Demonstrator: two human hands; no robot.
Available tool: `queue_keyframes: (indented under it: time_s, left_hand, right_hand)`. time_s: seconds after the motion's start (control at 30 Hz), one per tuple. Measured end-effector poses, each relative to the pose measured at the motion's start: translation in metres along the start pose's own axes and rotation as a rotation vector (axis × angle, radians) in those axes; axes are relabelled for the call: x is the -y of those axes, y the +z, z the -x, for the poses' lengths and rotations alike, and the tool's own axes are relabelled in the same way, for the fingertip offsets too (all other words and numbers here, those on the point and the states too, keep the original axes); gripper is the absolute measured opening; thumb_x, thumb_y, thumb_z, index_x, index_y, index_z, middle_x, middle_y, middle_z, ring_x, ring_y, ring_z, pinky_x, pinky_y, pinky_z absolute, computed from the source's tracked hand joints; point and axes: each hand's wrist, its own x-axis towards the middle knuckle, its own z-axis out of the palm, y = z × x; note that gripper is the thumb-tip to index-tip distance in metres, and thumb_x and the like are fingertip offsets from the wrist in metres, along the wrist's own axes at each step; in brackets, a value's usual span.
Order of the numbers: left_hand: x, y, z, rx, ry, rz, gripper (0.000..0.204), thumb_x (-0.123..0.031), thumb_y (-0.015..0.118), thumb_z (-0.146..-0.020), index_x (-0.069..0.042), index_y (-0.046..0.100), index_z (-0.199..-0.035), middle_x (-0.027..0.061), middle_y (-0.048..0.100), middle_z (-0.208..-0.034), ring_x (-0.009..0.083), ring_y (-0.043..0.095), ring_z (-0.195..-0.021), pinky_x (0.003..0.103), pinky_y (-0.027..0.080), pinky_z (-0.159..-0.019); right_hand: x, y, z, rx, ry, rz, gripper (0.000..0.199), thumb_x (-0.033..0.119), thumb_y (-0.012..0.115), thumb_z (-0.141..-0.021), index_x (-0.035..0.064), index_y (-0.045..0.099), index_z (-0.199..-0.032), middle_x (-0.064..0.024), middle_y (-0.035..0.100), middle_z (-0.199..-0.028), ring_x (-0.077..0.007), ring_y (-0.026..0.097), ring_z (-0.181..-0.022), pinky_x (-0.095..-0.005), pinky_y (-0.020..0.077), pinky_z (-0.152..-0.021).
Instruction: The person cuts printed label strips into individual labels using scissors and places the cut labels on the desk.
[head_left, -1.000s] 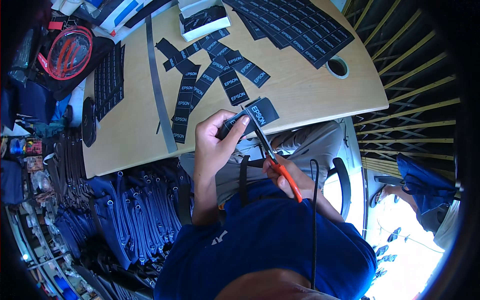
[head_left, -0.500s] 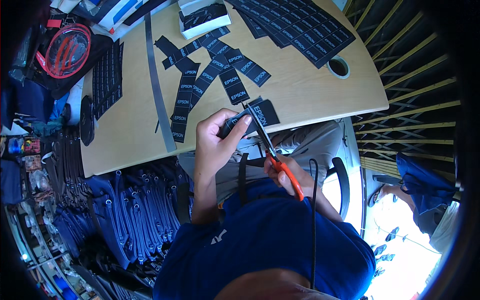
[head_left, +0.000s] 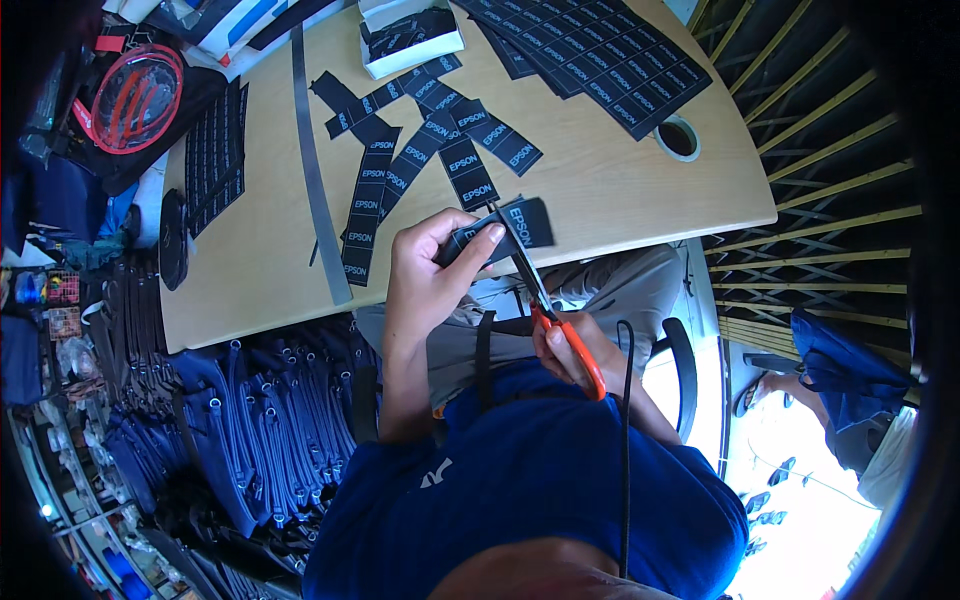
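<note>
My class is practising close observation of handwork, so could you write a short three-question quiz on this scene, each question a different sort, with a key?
1. Multiple choice: What colour are the handles of the scissors in the right hand?
A) green
B) orange
C) white

2. True or false: The white box is shut.

3. Short answer: What does the left hand hold beside the scissors?

Key:
1. B.
2. False; it stands open, with dark pieces visible inside.
3. Dark printed material.
</note>
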Motion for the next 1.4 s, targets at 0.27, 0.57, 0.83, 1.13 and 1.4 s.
queue_keyframes:
  time_s: [0.27, 0.57, 0.83, 1.13, 1.4]
  left_hand:
    - [-0.002, -0.003, -0.02, 0.088, 0.028, -0.044, 0.015, -0.011, 0.065, -0.084, 0.003, 0.062, -0.08, -0.002, 0.057, -0.063, -0.0002, 0.047, -0.055, 0.017, 0.037, -0.047]
    - [0.013, -0.004, -0.047, 0.03, -0.025, -0.033, 0.015, -0.012, 0.062, -0.086, 0.003, 0.063, -0.084, -0.0022, 0.057, -0.065, 0.0003, 0.049, -0.056, 0.016, 0.038, -0.049]
    - [0.017, -0.011, -0.019, 0.131, -0.107, -0.143, 0.016, -0.01, 0.055, -0.09, 0.002, 0.056, -0.1, -0.001, 0.054, -0.077, 0.0028, 0.046, -0.067, 0.02, 0.039, -0.056]
    - [0.011, 0.002, 0.021, 0.376, -0.038, -0.031, 0.022, -0.001, 0.061, -0.084, 0.002, 0.056, -0.106, 0.0035, 0.062, -0.089, 0.004, 0.055, -0.08, 0.017, 0.043, -0.066]
    - [0.014, -0.001, 0.031, 0.218, -0.194, 0.141, 0.029, -0.002, 0.068, -0.08, 0.002, 0.057, -0.106, 0.0045, 0.063, -0.079, 0.0038, 0.055, -0.062, 0.016, 0.042, -0.052]
  right_hand:
    - [0.006, -0.006, -0.005, -0.032, 0.029, -0.031, 0.05, 0.041, 0.038, -0.096, 0.0035, 0.046, -0.064, -0.0013, 0.045, -0.049, -0.0102, 0.045, -0.041, -0.026, 0.0367, -0.041]
    - [0.01, -0.011, -0.023, -0.174, 0.162, -0.135, 0.048, 0.039, 0.04, -0.096, 0.0039, 0.045, -0.065, 0.0004, 0.04, -0.042, -0.0081, 0.042, -0.031, -0.022, 0.0331, -0.032]
    - [-0.01, -0.012, -0.022, -0.136, -0.086, -0.171, 0.046, 0.047, 0.049, -0.09, 0.0031, 0.048, -0.077, 0.0004, 0.046, -0.061, -0.0052, 0.045, -0.054, -0.0205, 0.0356, -0.049]
    - [0.009, 0.008, -0.023, -0.367, -0.137, -0.293, 0.019, 0.018, 0.061, -0.088, 0.0029, 0.05, -0.086, 0.0025, 0.048, -0.065, -0.0027, 0.044, -0.057, -0.0202, 0.0356, -0.05]
    - [0.008, 0.011, -0.019, -0.557, -0.172, -0.301, 0.013, 0.01, 0.06, -0.087, 0.0041, 0.05, -0.084, 0.0053, 0.047, -0.059, -0.0004, 0.042, -0.049, -0.0173, 0.0322, -0.042]
